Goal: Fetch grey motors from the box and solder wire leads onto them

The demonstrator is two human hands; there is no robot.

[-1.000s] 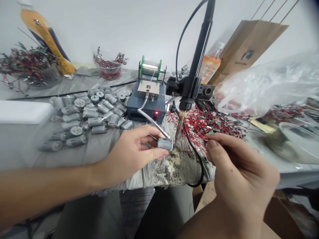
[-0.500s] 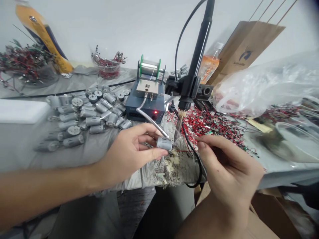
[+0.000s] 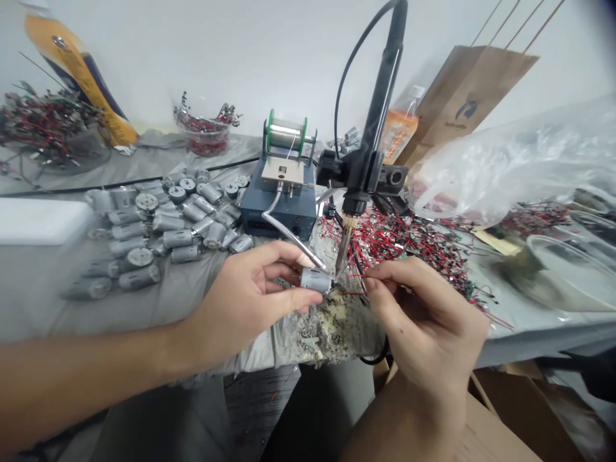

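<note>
You are holding the motor (image 3: 315,280) to the iron tip (image 3: 339,264), wire (image 3: 350,276) coming in from the right.
Your left hand (image 3: 250,301) is pinching the motor, its axis lying sideways; your right hand (image 3: 423,321) is pinching the red wire just right of it, under the tip.

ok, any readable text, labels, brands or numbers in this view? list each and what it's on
None can be read for certain.
Brown paper bag: blue logo with a line of small print under it, too blurred to read.
Orange bottle: label too blurred.
Yellow and blue package: no legible print.
Blue solder feeder box: front markings too small.
Small motor in the left hand: no visible marking.
</note>
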